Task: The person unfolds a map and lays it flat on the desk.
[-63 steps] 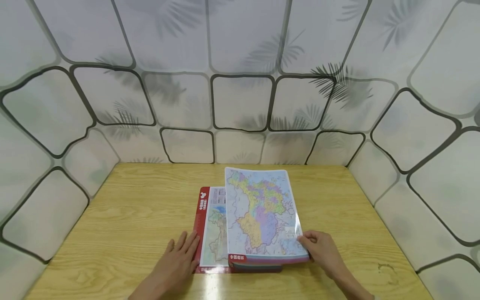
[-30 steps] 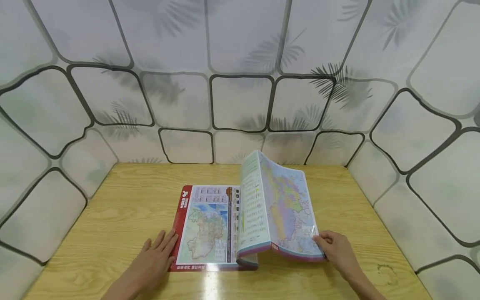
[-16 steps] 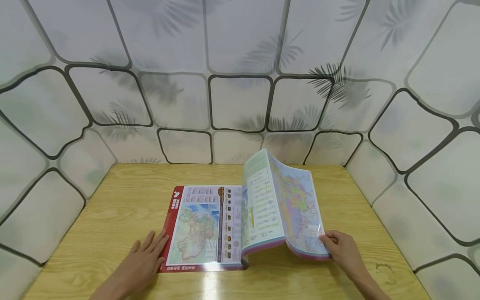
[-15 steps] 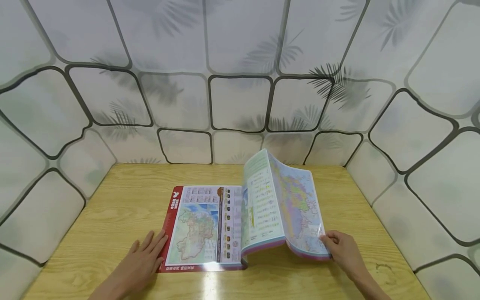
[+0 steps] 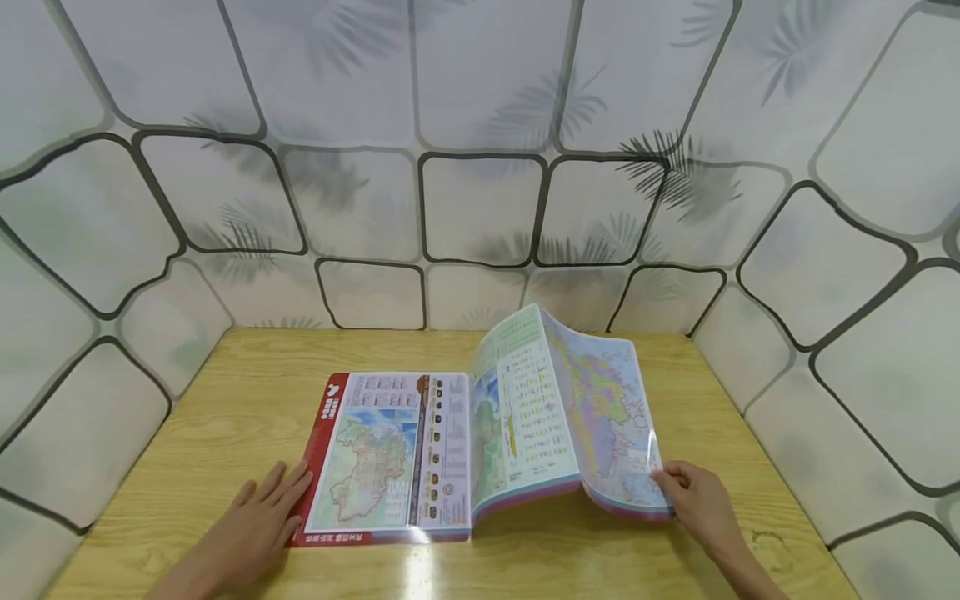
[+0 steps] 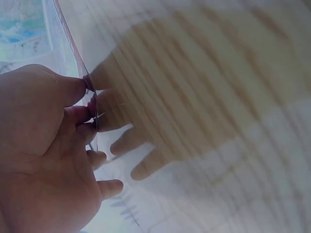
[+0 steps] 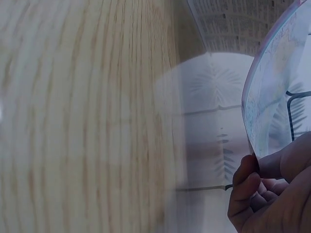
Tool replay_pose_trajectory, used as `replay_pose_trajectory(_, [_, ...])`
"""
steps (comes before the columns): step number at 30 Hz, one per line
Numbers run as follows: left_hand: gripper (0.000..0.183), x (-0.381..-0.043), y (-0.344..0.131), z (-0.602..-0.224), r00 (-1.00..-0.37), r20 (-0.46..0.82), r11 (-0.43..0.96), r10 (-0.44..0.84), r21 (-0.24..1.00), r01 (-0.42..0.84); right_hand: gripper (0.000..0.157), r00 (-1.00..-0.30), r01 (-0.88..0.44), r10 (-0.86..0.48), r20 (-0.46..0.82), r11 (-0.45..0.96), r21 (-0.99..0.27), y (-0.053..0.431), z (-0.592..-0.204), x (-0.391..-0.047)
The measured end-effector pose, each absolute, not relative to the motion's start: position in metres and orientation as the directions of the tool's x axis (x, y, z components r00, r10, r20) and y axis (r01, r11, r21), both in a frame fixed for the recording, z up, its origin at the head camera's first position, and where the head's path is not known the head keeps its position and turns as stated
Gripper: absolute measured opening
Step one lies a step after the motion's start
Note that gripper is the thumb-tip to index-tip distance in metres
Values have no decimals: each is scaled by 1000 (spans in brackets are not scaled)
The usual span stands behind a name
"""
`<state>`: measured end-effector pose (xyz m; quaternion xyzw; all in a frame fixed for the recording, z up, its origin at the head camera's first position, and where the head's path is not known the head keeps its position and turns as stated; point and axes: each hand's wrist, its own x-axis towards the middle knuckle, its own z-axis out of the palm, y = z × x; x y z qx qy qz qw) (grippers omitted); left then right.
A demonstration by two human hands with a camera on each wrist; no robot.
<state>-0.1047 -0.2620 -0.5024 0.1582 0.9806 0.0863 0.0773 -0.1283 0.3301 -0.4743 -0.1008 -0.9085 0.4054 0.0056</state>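
Observation:
A glossy folding map [image 5: 375, 467] with a red left border lies partly unfolded on the wooden table. Its left panel is flat, while the middle rises into a tall ridge and the right panel slopes down from it. My left hand [image 5: 251, 525] rests at the red border, fingers extended and apart; the left wrist view has the fingertips at the map's edge. On the other side my right hand [image 5: 701, 500] pinches the lower right corner of the sheet between thumb and fingers. The right wrist view shows that curved sheet edge [image 7: 249, 97] held just off the table.
The wooden table [image 5: 225, 400] has bare surface on both sides of the map and in front of it. A pale wall covering [image 5: 480, 208] with dark outlines and leaf prints encloses the back and sides.
My hands have drawn apart, the left going left with the flat panel and the right going right with the pinched corner. The map has spread from a stack into a raised fold.

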Motion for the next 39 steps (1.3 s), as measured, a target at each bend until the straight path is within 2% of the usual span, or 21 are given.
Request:
replay_pose_trajectory(5, [58, -107, -269, -501, -942, -155, 938, 299, 227, 261, 20, -979, 172, 199, -50, 669, -723, 336, -477, -129])
replay_pose_trajectory(13, [53, -106, -280, -504, -954, -80, 942, 289, 198, 269, 23, -983, 141, 183, -12, 715, -685, 344, -481, -130])
replay_pose_trajectory(20, [57, -109, -285, -505, -960, -127, 955, 251, 193, 224, 24, -979, 163, 201, -18, 736, -657, 352, -486, -134])
replay_pose_trajectory(30, [54, -107, -294, -508, -968, -74, 957, 241, 184, 225, 25, -981, 163, 193, -27, 737, -656, 358, -489, -136])
replay_pose_trajectory(39, [54, -108, -299, -505, -970, -101, 964, 220, 176, 200, 21, -983, 154, 183, -20, 758, -633, 365, -493, -136])
